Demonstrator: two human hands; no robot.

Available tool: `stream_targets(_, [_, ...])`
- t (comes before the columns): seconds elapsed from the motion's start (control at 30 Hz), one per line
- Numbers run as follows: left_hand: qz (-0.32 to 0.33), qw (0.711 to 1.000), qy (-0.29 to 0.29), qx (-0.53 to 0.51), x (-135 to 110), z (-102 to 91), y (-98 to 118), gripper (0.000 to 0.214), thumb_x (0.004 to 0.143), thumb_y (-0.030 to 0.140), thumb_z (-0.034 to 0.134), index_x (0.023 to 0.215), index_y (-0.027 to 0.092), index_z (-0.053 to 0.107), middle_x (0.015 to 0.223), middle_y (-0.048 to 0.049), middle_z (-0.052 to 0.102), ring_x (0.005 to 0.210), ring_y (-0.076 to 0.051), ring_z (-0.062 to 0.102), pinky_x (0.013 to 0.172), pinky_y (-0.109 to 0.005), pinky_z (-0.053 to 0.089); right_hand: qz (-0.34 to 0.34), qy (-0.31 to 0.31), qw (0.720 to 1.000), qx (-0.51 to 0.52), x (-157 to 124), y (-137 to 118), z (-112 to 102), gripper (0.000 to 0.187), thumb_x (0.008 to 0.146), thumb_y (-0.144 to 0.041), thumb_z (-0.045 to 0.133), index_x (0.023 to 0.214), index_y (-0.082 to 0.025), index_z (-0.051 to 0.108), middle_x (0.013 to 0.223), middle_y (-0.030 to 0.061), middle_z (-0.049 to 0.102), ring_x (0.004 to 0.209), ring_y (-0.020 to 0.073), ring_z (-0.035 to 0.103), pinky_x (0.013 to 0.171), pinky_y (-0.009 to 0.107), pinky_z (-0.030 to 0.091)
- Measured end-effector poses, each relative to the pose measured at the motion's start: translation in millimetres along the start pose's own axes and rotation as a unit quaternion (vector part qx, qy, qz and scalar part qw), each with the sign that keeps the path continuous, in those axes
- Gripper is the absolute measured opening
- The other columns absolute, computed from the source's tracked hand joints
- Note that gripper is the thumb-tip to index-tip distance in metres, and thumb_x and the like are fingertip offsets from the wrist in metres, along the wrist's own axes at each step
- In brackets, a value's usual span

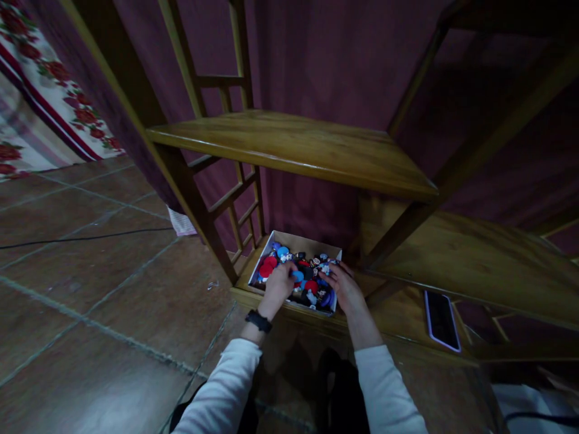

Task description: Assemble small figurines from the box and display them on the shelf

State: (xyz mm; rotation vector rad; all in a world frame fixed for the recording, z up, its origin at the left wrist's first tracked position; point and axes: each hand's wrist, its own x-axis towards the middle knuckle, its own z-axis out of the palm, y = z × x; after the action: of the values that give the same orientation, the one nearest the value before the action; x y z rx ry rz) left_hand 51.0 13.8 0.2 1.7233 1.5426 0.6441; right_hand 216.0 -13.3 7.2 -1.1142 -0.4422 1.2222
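A shallow white cardboard box [306,242] sits on the lowest wooden shelf, filled with small toy-like pieces in red, blue, black and white. Over its front left part is my left hand [279,282], a dark band on the wrist, fingers closed at a blue round piece [297,276]. At the box's right side my right hand [344,286] reaches in, fingers bent together around something small. A small white-and-blue figure [324,268] lies by those fingertips. Red round pieces [268,266] lie at the left of the box.
A wooden shelf board [289,147] spans above the box, with uprights and lattice on both sides. A phone [442,319] lies on the lower shelf to the right. A black cable [85,239] crosses the tiled floor [122,313] at left.
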Motion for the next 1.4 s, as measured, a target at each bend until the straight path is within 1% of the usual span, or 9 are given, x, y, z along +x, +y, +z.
stream_targets(0.1, [-0.019, 0.959, -0.082, -0.271, 6, -7.7, 2, 0.016, 0.068, 0.017, 0.062, 0.083, 0.014, 0.059, 0.07, -0.0025, 0.062, 0.065, -0.015, 0.06, 0.066, -0.029, 0.047, -0.003, -0.015, 1.0, 0.014, -2, 3, 4, 0.025, 0.062, -0.028, 0.072, 0.084, -0.02, 0.063, 0.085, 0.002, 0.068, 0.079, 0.0179, 0.064, 0.073, 0.036, 0.056])
stream_targets(0.2, [-0.026, 0.904, -0.142, -0.401, 4, -5.9, 8, 0.021, 0.06, 0.017, 0.067, 0.08, 0.013, 0.059, 0.07, -0.0019, 0.062, 0.064, -0.013, 0.059, 0.065, -0.026, 0.047, -0.002, -0.026, 1.0, 0.007, -6, 7, 12, 0.027, 0.062, -0.028, 0.071, 0.087, -0.021, 0.064, 0.089, 0.002, 0.068, 0.082, 0.0173, 0.064, 0.077, 0.035, 0.055])
stream_targets(0.47, [-0.063, 0.831, -0.133, -0.537, -1, 0.0, 13, 0.033, 0.059, 0.009, 0.066, 0.091, 0.014, 0.061, 0.079, -0.0026, 0.064, 0.068, -0.011, 0.06, 0.067, -0.025, 0.048, -0.017, -0.043, 0.999, 0.003, -13, 12, 26, 0.027, 0.063, -0.031, 0.071, 0.087, -0.021, 0.065, 0.096, 0.002, 0.066, 0.092, 0.017, 0.062, 0.081, 0.032, 0.052])
stream_targets(0.7, [-0.017, 0.832, -0.155, -0.532, -3, 4.2, 8, 0.052, 0.056, 0.017, 0.076, 0.106, 0.013, 0.061, 0.087, -0.0047, 0.065, 0.073, -0.012, 0.06, 0.07, -0.023, 0.046, -0.01, -0.057, 0.998, -0.002, -14, 11, 26, 0.028, 0.064, -0.031, 0.07, 0.089, -0.02, 0.065, 0.093, 0.0016, 0.065, 0.085, 0.0145, 0.062, 0.079, 0.03, 0.051])
stream_targets(0.87, [0.053, 0.902, -0.109, -0.414, -3, 6.6, 9, 0.054, 0.062, 0.014, 0.07, 0.114, 0.014, 0.056, 0.09, -0.0039, 0.066, 0.077, -0.014, 0.059, 0.074, -0.026, 0.047, -0.022, -0.053, 0.998, -0.002, -13, 9, 25, 0.029, 0.063, -0.032, 0.07, 0.089, -0.02, 0.064, 0.098, 0.002, 0.063, 0.089, 0.0154, 0.06, 0.082, 0.032, 0.051])
stream_targets(1.0, [0.154, 0.975, -0.019, -0.162, -4, 5.4, 11, 0.059, 0.065, 0.008, 0.063, 0.122, 0.016, 0.051, 0.103, -0.007, 0.064, 0.096, -0.02, 0.058, 0.088, -0.035, 0.045, -0.07, -0.045, 0.995, -0.05, -14, 8, 23, 0.032, 0.065, -0.035, 0.068, 0.094, -0.022, 0.063, 0.099, 0.001, 0.062, 0.09, 0.0154, 0.059, 0.083, 0.032, 0.05])
stream_targets(1.07, [0.223, 0.974, 0.02, -0.026, -6, 3.3, 11, 0.057, 0.068, 0.005, 0.058, 0.123, 0.016, 0.05, 0.117, -0.01, 0.058, 0.111, -0.023, 0.051, 0.097, -0.038, 0.04, -0.079, -0.043, 0.994, -0.07, -14, 8, 21, 0.034, 0.066, -0.037, 0.066, 0.096, -0.022, 0.061, 0.099, 0.0008, 0.062, 0.09, 0.0158, 0.059, 0.084, 0.033, 0.049])
stream_targets(1.17, [0.299, 0.944, 0.036, 0.138, -12, -0.2, 12, 0.054, 0.073, 0.001, 0.049, 0.125, 0.015, 0.047, 0.125, -0.0122, 0.052, 0.119, -0.023, 0.044, 0.102, -0.04, 0.035, -0.073, -0.045, 0.992, -0.088, -13, 8, 19, 0.037, 0.066, -0.038, 0.065, 0.098, -0.022, 0.06, 0.099, 0.0012, 0.062, 0.093, 0.0173, 0.058, 0.084, 0.034, 0.049])
stream_targets(1.4, [0.316, 0.907, 0.002, 0.277, -21, -3.2, 19, 0.038, 0.084, 0.007, 0.038, 0.119, 0.014, 0.05, 0.117, -0.0138, 0.054, 0.11, -0.023, 0.05, 0.094, -0.038, 0.039, -0.079, -0.05, 0.987, -0.134, -9, 7, 12, 0.038, 0.065, -0.039, 0.064, 0.1, -0.024, 0.06, 0.101, 0.0017, 0.062, 0.097, 0.019, 0.057, 0.083, 0.035, 0.049])
